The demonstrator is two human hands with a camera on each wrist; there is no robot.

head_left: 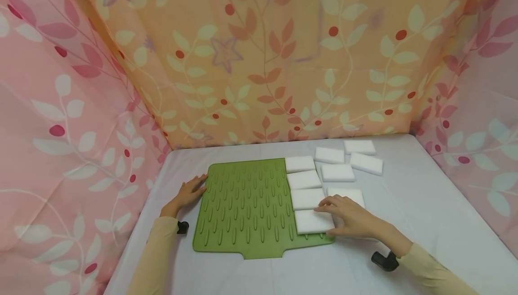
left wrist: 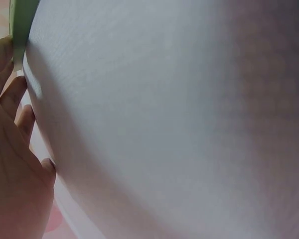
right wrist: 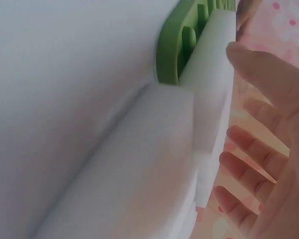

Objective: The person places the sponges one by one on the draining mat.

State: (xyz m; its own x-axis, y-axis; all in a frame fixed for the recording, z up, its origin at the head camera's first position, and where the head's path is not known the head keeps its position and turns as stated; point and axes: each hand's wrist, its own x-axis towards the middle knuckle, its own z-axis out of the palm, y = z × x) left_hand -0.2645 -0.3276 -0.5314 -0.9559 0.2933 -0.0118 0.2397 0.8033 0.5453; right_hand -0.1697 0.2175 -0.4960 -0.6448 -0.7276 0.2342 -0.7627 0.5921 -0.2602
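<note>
White table (head_left: 408, 205), green mat (head_left: 243, 207) between both hands (head_left: 190, 194) (head_left: 351, 217)

Head view: soft, diffuse light, only faint shadows on the white tabletop (head_left: 421, 209). Left wrist: dimmer, greyish, broad soft-edged shadow near the left hand (left wrist: 15, 167), right side dark and blurred. Right wrist: nearest white foam block (right wrist: 134, 164) hazy, thin shadow along its edge.

White block (head_left: 351, 193) partly hidden behind right hand (head_left: 351, 217); sleeves (head_left: 153, 254) cut off below.
</note>
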